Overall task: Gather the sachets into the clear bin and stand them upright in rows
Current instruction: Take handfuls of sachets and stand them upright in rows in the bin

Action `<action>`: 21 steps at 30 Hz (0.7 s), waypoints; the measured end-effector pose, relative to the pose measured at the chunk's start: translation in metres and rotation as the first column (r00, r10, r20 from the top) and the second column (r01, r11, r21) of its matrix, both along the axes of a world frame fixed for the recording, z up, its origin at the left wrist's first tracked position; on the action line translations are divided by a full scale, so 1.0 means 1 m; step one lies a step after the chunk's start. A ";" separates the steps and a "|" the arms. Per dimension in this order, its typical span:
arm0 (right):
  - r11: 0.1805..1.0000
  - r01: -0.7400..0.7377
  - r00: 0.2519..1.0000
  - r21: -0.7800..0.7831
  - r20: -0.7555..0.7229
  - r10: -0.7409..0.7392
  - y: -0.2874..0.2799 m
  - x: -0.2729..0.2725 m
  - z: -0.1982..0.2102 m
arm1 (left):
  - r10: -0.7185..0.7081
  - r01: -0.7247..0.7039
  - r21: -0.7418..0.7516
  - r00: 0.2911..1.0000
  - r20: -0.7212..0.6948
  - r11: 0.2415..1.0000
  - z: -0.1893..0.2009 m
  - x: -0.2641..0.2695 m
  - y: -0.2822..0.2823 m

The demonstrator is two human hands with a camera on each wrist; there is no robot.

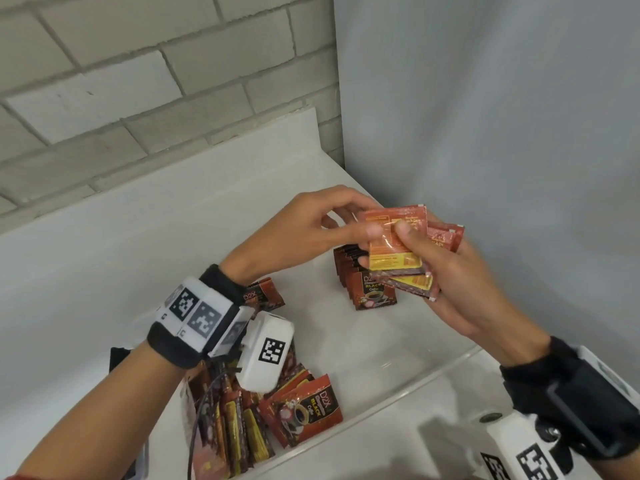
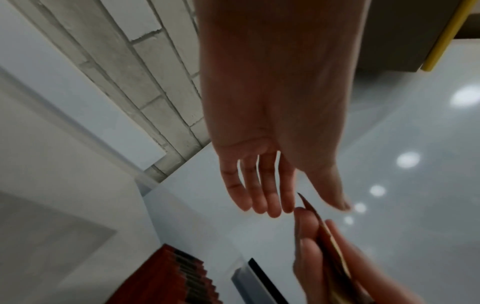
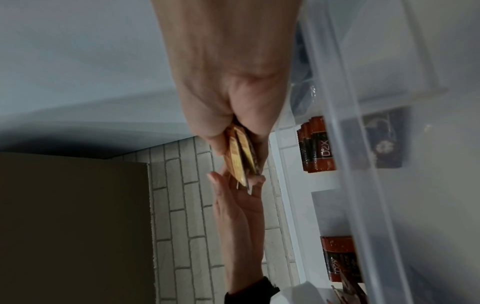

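Right hand point(image 1: 460, 271) pinches a fanned stack of coffee sachets point(image 1: 398, 251) mid-frame; left hand point(image 1: 311, 233), fingers loose and holding nothing, touches them; upright row point(image 1: 367, 282) just below.

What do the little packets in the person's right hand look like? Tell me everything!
The held sachets are a few flat, shiny foil packets, red-brown with yellow and orange printed panels, fanned and overlapping. The right hand grips them above the clear bin, thumb pressed on top. The left hand touches the front packet's edge.
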State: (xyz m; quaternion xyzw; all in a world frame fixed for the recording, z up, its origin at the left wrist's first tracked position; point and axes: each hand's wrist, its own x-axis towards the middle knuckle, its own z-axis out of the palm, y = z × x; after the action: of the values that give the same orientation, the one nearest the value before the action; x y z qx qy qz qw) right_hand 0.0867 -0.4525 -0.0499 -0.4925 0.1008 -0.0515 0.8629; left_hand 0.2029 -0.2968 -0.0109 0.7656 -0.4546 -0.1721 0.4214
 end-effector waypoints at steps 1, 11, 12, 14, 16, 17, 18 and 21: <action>1.000 -0.014 1.000 0.000 0.000 0.014 0.000 0.000 0.001 | -0.003 0.003 -0.007 1.000 -0.019 1.000 0.002 -0.002 0.000; 0.993 -0.091 0.996 -0.077 0.011 0.092 0.004 0.001 -0.001 | 0.010 -0.023 -0.151 0.996 -0.087 0.988 0.006 -0.004 0.005; 0.992 -0.102 0.995 -0.077 0.002 0.103 0.004 0.001 -0.001 | -0.004 -0.011 -0.173 0.996 -0.087 0.985 0.006 -0.005 0.006; 0.987 -0.140 0.990 -0.073 -0.010 0.140 0.004 0.002 -0.003 | -0.031 0.013 -0.217 0.996 -0.081 0.976 0.006 -0.006 0.007; 0.987 -0.157 0.987 -0.016 -0.022 0.157 0.003 0.003 -0.005 | -0.045 0.031 -0.256 0.998 -0.051 0.966 0.006 -0.006 0.008; 0.987 -0.160 0.987 0.019 -0.021 0.161 0.002 0.003 -0.005 | -0.052 0.041 -0.270 0.998 -0.034 0.962 0.006 -0.006 0.008; 0.984 -0.171 0.985 0.039 -0.020 0.172 0.001 0.003 -0.005 | -0.060 0.052 -0.279 0.998 -0.018 0.959 0.006 -0.006 0.009; 0.972 -0.232 0.972 0.044 -0.015 0.233 -0.001 0.000 -0.002 | -0.071 0.072 -0.264 0.997 0.013 0.962 0.004 -0.004 0.010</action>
State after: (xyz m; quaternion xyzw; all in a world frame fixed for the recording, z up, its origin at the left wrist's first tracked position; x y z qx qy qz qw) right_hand 0.0863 -0.4531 -0.0516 -0.4832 0.0520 0.0569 0.8721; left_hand 0.1986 -0.2870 -0.0066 0.6860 -0.5016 -0.1237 0.5124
